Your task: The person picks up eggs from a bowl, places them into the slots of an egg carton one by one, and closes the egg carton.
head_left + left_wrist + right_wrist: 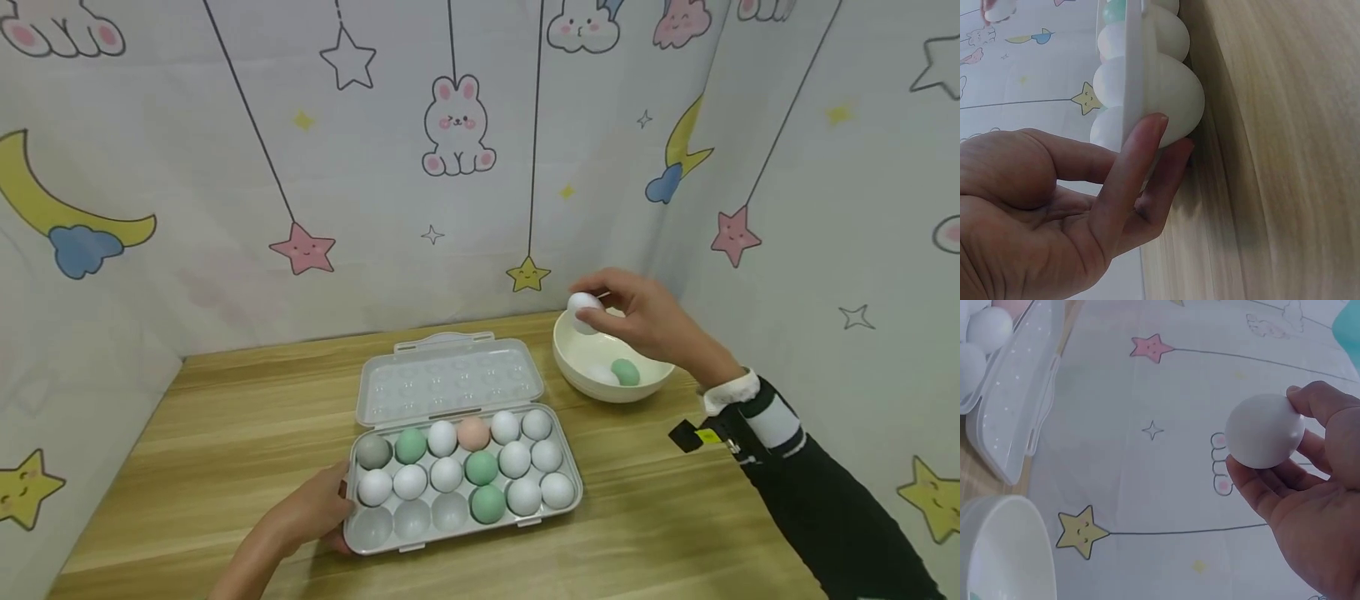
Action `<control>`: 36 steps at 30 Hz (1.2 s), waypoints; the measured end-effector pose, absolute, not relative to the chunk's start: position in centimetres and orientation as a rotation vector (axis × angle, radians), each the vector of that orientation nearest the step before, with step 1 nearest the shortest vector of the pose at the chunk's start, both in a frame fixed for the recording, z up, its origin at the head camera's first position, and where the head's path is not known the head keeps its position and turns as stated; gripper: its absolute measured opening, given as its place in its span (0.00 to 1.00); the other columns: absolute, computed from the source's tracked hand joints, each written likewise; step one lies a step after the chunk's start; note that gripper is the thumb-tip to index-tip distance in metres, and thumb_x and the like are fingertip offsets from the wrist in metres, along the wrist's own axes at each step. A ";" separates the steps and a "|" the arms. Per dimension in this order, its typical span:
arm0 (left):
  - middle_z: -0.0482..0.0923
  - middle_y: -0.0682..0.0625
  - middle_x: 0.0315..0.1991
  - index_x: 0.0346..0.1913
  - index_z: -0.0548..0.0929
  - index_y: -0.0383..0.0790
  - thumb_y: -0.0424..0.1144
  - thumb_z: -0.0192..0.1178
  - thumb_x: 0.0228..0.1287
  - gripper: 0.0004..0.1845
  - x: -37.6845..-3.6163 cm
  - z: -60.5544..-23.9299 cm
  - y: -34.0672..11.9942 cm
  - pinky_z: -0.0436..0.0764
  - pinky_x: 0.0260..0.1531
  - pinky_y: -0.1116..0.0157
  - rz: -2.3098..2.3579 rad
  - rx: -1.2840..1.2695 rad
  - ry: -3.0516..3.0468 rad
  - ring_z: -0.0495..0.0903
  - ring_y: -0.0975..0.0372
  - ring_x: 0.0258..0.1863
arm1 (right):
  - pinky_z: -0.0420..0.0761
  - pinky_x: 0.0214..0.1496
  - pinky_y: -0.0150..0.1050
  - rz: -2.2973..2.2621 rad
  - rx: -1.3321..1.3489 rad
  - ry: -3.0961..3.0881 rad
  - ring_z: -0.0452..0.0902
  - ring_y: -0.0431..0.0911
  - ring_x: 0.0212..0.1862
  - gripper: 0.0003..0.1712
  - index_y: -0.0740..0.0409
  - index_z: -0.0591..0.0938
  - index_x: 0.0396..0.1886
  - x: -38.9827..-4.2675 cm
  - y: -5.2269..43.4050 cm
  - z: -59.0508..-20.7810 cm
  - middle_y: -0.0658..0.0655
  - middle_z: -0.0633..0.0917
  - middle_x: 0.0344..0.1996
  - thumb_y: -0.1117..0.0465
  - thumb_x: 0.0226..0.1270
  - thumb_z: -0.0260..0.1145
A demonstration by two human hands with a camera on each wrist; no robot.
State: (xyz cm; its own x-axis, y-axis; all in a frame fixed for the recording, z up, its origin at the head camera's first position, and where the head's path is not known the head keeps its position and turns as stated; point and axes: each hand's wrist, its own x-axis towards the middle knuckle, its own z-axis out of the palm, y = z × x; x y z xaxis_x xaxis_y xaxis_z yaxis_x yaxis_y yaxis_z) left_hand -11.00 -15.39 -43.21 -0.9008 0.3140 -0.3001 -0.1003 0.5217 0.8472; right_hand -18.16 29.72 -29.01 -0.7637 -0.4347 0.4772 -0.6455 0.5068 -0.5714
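My right hand [633,321] holds a white egg [584,312] between thumb and fingertips, above the cream bowl [611,392]. Inside the bowl lie a green egg [626,372] and a white one [602,375]. A clear plastic egg carton [412,546] stands on the table, its lid [450,379] folded back. White, green, pink and grey eggs sit in its hollows; three hollows at the front left hold none. At the carton's left end, my left hand [318,508] grips the edge. In the left wrist view, fingers [1141,156] curl round its corner.
The wooden table [255,433] extends left of the carton and in front of the bowl. Behind and to the right, a white cloth [375,183] printed with stars, moons and rabbits hangs close to the bowl.
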 end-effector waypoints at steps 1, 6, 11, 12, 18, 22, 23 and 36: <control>0.77 0.38 0.38 0.58 0.68 0.19 0.18 0.51 0.59 0.22 -11.0 -43.3 -15.4 0.90 0.22 0.53 1.345 0.171 2.346 0.83 0.52 0.31 | 0.84 0.52 0.28 1.126 0.939 -2.457 0.81 0.45 0.49 0.16 0.62 0.83 0.56 -17.8 29.4 -28.9 0.55 0.84 0.51 0.69 0.71 0.68; 0.77 0.38 0.37 0.56 0.69 0.19 0.17 0.52 0.57 0.21 -10.8 -43.4 -15.4 0.90 0.22 0.53 1.345 0.202 2.348 0.83 0.52 0.30 | 0.85 0.54 0.30 1.209 1.025 -2.397 0.81 0.45 0.49 0.16 0.62 0.83 0.55 -16.0 27.8 -27.9 0.54 0.85 0.50 0.72 0.69 0.68; 0.77 0.38 0.36 0.55 0.69 0.20 0.18 0.52 0.57 0.20 -10.7 -43.5 -15.4 0.90 0.22 0.53 1.355 0.225 2.345 0.83 0.52 0.30 | 0.85 0.54 0.32 1.240 1.091 -2.373 0.82 0.44 0.50 0.16 0.56 0.83 0.56 -14.3 26.3 -27.1 0.50 0.85 0.51 0.70 0.70 0.69; 0.77 0.38 0.36 0.55 0.69 0.20 0.18 0.52 0.57 0.20 -10.7 -43.5 -15.4 0.90 0.22 0.53 1.356 0.227 2.345 0.83 0.52 0.30 | 0.85 0.55 0.33 1.255 1.115 -2.356 0.82 0.44 0.51 0.17 0.56 0.83 0.56 -14.0 26.0 -27.0 0.50 0.85 0.51 0.70 0.69 0.69; 0.77 0.38 0.37 0.55 0.69 0.19 0.18 0.52 0.57 0.21 -10.5 -43.6 -15.3 0.90 0.22 0.53 1.363 0.225 2.348 0.83 0.52 0.30 | 0.84 0.60 0.37 1.378 1.322 -2.209 0.80 0.48 0.53 0.21 0.68 0.80 0.58 -13.0 24.1 -27.1 0.60 0.84 0.52 0.79 0.65 0.67; 0.76 0.38 0.36 0.55 0.69 0.19 0.18 0.52 0.57 0.21 -10.4 -43.6 -15.2 0.90 0.21 0.53 1.370 0.228 2.347 0.83 0.52 0.30 | 0.85 0.58 0.37 1.379 1.408 -2.192 0.80 0.47 0.52 0.21 0.68 0.80 0.59 -12.6 23.2 -27.9 0.61 0.83 0.53 0.78 0.66 0.67; 0.76 0.38 0.36 0.55 0.69 0.20 0.18 0.52 0.57 0.21 -10.4 -43.6 -15.2 0.90 0.21 0.53 1.371 0.230 2.347 0.83 0.52 0.29 | 0.86 0.57 0.37 1.379 1.428 -2.189 0.80 0.47 0.51 0.21 0.68 0.80 0.58 -12.5 23.0 -28.1 0.62 0.83 0.53 0.78 0.66 0.67; 0.77 0.38 0.38 0.57 0.69 0.19 0.18 0.51 0.58 0.21 -10.4 -43.8 -15.0 0.90 0.22 0.53 1.369 0.195 2.358 0.83 0.52 0.30 | 0.87 0.57 0.44 1.559 1.565 -2.192 0.77 0.48 0.52 0.19 0.63 0.79 0.55 -11.9 20.2 -32.0 0.59 0.80 0.50 0.77 0.66 0.68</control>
